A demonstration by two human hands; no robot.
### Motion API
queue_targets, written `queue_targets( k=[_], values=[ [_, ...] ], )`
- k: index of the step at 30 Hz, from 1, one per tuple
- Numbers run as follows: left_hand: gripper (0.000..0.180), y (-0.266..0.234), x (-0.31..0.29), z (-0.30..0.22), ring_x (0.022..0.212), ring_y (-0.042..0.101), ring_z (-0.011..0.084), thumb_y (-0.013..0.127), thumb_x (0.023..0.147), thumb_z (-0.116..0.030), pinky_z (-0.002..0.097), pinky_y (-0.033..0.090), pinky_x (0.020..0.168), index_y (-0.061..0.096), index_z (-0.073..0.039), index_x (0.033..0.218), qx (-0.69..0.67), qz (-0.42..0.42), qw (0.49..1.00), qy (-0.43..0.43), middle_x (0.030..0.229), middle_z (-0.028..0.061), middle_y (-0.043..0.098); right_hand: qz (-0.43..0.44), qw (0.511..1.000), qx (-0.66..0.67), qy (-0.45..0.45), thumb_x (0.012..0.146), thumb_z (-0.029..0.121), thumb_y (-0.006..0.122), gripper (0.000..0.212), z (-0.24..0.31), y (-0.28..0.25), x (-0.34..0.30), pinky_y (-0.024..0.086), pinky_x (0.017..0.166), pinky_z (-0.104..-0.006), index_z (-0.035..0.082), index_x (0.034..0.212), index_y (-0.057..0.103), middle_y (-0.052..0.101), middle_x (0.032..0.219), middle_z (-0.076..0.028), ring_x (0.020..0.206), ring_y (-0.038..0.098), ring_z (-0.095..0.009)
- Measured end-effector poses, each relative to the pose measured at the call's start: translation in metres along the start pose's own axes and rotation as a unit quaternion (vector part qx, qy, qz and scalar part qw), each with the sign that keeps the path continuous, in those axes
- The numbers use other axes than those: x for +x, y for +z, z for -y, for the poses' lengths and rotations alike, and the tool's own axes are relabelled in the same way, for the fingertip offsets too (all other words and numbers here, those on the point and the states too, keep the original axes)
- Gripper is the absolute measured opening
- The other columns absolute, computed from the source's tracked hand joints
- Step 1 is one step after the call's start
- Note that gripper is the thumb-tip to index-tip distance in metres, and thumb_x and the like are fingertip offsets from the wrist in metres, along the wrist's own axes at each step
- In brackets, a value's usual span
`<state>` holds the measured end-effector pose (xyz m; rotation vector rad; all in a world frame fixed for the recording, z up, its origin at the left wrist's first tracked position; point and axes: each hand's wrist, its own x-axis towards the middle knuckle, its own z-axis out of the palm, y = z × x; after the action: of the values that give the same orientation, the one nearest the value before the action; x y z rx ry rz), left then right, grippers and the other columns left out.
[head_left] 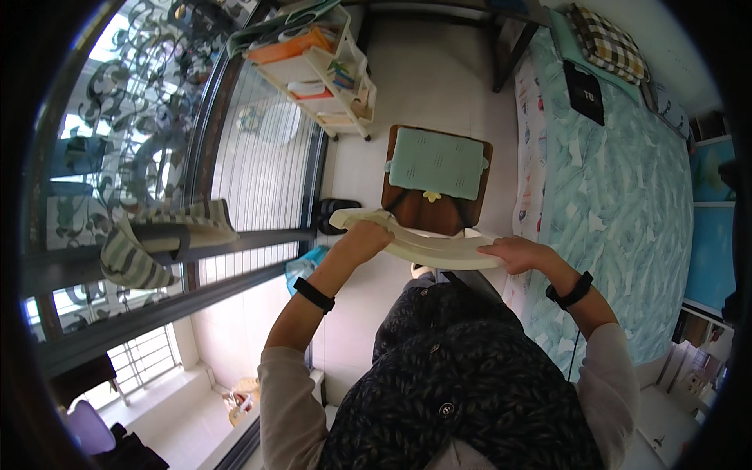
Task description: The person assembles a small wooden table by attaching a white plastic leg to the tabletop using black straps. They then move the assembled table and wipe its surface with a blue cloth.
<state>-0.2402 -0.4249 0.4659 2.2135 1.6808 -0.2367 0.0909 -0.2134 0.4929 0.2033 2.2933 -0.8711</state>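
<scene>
Between my hands, in front of my body, hangs a long pale cream slab [435,249] that curves down in the middle. My left hand [365,241] is closed around it near its left end. The fingers of my right hand [513,254] pinch its right end. What the slab is made of I cannot tell. Just beyond it stands a low brown wooden stool or table [427,213], partly hidden by the slab. A mint-green pad [439,163] with small side tabs and a yellow flower-like piece lies flat on top.
To the right is a bed [611,227] with a leafy pale-green cover, a black item [584,92] and a checked pillow [607,43]. A white rolling shelf [329,86] stands far left beside the glass door [258,149]. Dark slippers [337,215] lie near its frame. A striped cloth [137,251] hangs left.
</scene>
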Motion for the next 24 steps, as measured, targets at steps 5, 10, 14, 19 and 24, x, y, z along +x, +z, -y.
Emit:
queue_targets(
  k=[5,10,14,19,24],
  values=[
    [0.012,-0.041,0.030,0.028,0.084,0.069,0.0299,0.067,0.079,-0.010,0.0413,0.054,0.072,0.065,-0.010,0.091,-0.015,0.042,0.999,-0.008,0.087,0.0114,0.070,0.002,0.999,0.039,0.002,0.069,0.003,0.060,0.063,-0.018,-0.050,0.004,0.048,0.083,-0.0460,0.014,0.130,0.054,0.063,0.104,-0.021,0.101,0.060,-0.040],
    [0.013,-0.078,0.060,0.059,0.085,0.069,0.0299,0.068,0.079,-0.012,0.0421,0.053,0.071,0.065,-0.010,0.091,-0.036,0.042,0.998,-0.015,0.089,0.0106,0.070,0.000,0.999,0.045,0.006,0.070,0.011,0.064,0.043,-0.036,-0.098,0.018,0.049,0.077,-0.0482,0.012,0.113,0.058,0.064,0.093,-0.019,0.093,0.062,-0.040],
    [0.017,-0.102,0.091,0.084,0.085,0.070,0.0295,0.068,0.078,-0.012,0.0418,0.054,0.071,0.065,-0.011,0.094,-0.046,0.082,0.996,0.000,0.090,0.0102,0.070,-0.025,0.999,0.028,0.019,0.073,0.016,0.063,0.037,-0.052,-0.134,0.017,0.051,0.074,-0.0489,0.014,0.110,0.060,0.066,0.091,-0.016,0.091,0.064,-0.038],
    [0.016,-0.122,0.115,0.103,0.084,0.069,0.0294,0.068,0.078,-0.011,0.0411,0.054,0.072,0.064,-0.009,0.093,-0.057,0.054,0.997,-0.001,0.090,0.0108,0.070,-0.029,0.998,0.045,0.032,0.073,0.014,0.063,0.037,-0.074,-0.176,0.018,0.051,0.072,-0.0489,0.015,0.111,0.060,0.067,0.092,-0.015,0.091,0.065,-0.037],
    [0.014,-0.144,0.139,0.123,0.085,0.069,0.0295,0.066,0.080,-0.009,0.0403,0.054,0.072,0.065,-0.009,0.093,-0.042,0.053,0.998,0.009,0.089,0.0112,0.070,-0.016,0.999,0.044,0.005,0.073,0.009,0.061,0.045,-0.094,-0.206,0.023,0.051,0.074,-0.0471,0.017,0.117,0.060,0.067,0.093,-0.014,0.092,0.064,-0.036]
  ],
)
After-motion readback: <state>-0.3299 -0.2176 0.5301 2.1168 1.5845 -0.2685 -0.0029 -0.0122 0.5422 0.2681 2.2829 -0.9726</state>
